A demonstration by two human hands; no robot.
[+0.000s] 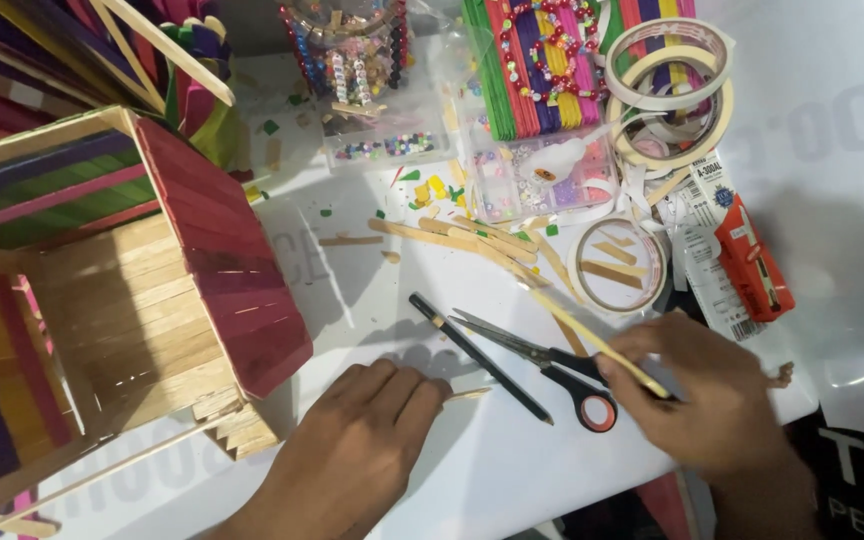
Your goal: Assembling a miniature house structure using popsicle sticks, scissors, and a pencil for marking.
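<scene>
1. The near edge of the white worktop point(512, 470) runs just under both wrists; a bare patch of it lies between the two hands.
2. The left hand point(352, 440) lies palm down, fingers flat and together, its fingertips pressing the end of a short wooden stick piece point(469, 394) against the worktop.
3. The right hand point(712, 390) is curled shut around a long plain wooden stick point(592, 340), which slants up and left from its fingers.
4. Between the hands lie a black pencil point(477, 355) and a pair of scissors point(542, 355) with black-and-orange handles, blades closed, the handles just beside the right hand.
5. On the left, a large box of coloured craft sticks point(132, 300) stands open, its red wall close to the left hand and crowding that side.
6. Farther back, loose plain sticks point(452, 235) and coloured scraps are scattered, with a tape roll point(617, 265) lying flat and an orange tool in its packet point(747, 260) to the right.
7. At the far edge sit bead containers point(542, 180), bundled coloured sticks point(532, 60) and more tape rolls point(672, 95).
</scene>
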